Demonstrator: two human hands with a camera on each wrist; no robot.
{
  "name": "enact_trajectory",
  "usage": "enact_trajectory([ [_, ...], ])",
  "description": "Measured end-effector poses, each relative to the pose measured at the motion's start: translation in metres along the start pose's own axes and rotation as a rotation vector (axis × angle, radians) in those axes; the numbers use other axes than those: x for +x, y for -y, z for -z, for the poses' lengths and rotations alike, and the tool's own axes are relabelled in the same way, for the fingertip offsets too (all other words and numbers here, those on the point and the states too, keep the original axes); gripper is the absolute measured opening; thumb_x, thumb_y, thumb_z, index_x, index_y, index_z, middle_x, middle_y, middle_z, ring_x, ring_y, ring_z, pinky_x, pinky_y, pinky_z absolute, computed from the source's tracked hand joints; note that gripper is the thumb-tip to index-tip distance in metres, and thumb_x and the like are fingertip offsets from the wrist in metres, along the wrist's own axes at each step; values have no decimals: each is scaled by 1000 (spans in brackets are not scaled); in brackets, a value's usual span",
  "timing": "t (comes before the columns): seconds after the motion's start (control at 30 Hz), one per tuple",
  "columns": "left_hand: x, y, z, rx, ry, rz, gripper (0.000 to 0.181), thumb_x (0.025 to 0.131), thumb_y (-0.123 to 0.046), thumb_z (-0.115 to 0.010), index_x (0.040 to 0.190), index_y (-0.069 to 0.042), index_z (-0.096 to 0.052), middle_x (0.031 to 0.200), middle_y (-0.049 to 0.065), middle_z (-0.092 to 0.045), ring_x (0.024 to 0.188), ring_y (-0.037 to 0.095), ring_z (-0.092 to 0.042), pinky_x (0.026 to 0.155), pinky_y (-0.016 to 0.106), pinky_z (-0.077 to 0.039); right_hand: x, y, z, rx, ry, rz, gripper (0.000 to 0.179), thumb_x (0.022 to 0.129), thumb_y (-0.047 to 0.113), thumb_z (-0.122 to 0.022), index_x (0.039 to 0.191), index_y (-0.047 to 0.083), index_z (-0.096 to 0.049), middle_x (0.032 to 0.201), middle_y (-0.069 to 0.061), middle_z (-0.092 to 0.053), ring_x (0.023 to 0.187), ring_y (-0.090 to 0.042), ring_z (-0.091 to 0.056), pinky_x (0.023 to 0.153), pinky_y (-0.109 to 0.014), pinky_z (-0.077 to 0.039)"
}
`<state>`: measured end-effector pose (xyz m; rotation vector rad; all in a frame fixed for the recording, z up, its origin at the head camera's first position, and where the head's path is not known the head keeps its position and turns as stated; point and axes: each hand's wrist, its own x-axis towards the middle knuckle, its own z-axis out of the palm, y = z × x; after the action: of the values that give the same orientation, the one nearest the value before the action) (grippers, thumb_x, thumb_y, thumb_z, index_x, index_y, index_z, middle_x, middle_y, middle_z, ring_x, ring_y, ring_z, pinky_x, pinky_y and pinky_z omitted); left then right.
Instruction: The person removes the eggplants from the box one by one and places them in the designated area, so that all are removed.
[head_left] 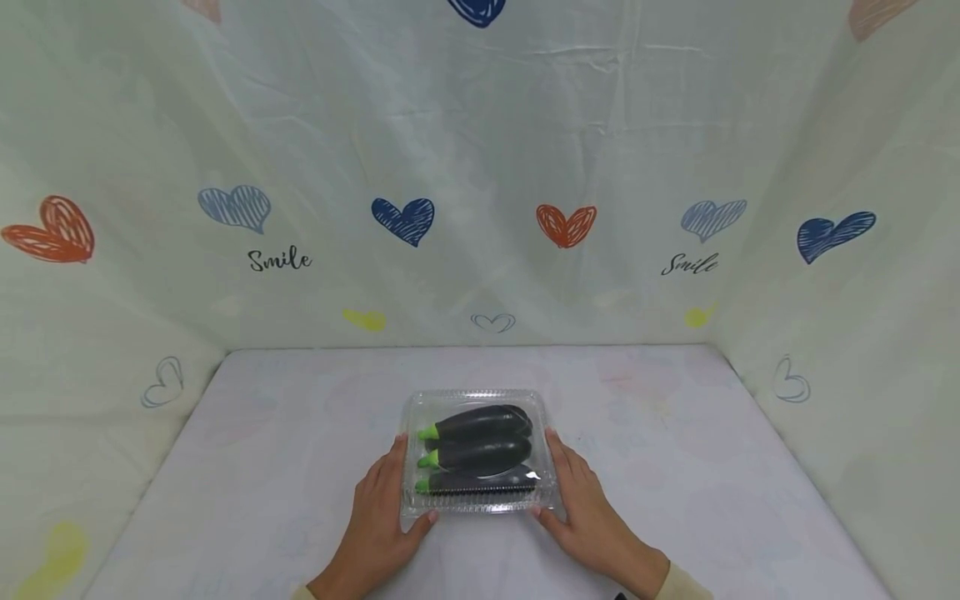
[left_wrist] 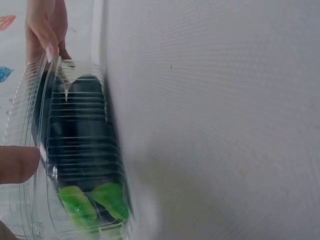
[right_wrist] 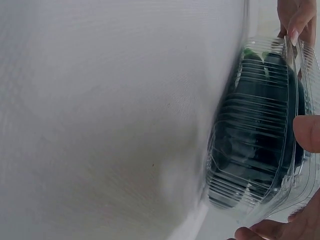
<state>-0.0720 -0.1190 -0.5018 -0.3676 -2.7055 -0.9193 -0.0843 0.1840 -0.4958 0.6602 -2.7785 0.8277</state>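
Observation:
A clear plastic clamshell box [head_left: 480,507] with a ribbed rim sits low in the middle of the head view, its lid down. Inside it lie several dark eggplants [head_left: 486,454], their green stem ends pointing left. My left hand [head_left: 378,508] grips the box's left side, thumb at the front corner and fingers along the edge. On the opposite side my right hand [head_left: 588,512] holds it in the same way. The left wrist view has the green stem ends [left_wrist: 109,201] near the left thumb [left_wrist: 17,164]. In the right wrist view, the right thumb [right_wrist: 307,132] presses on the rim.
A white-covered table [head_left: 300,417] lies beneath the box. Behind it and at both sides hangs a pale curtain [head_left: 480,150] printed with hearts and the word Smile. The table's back edge [head_left: 600,346] meets the curtain.

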Motion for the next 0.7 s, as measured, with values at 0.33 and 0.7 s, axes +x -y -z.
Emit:
enact_trajectory([
  [0.33, -2, -3, 1, -14, -5, -12, 102, 84, -17, -84, 163, 1, -22, 154, 23, -50, 137, 42, -48, 108, 66, -41, 0, 0, 3, 29, 51, -36, 96, 97, 27, -72, 169, 9, -10, 158, -27, -42, 145, -47, -42, 114, -70, -40],
  [0.7, -2, -3, 2, -45, 0, -2, 92, 88, -10, -80, 161, 4, -26, 156, 26, -46, 137, 44, -48, 106, 70, -41, 1, -2, 4, 29, 35, -32, 96, 98, 30, -73, 170, 12, -12, 157, -25, -44, 144, -46, -43, 112, -69, -42],
])
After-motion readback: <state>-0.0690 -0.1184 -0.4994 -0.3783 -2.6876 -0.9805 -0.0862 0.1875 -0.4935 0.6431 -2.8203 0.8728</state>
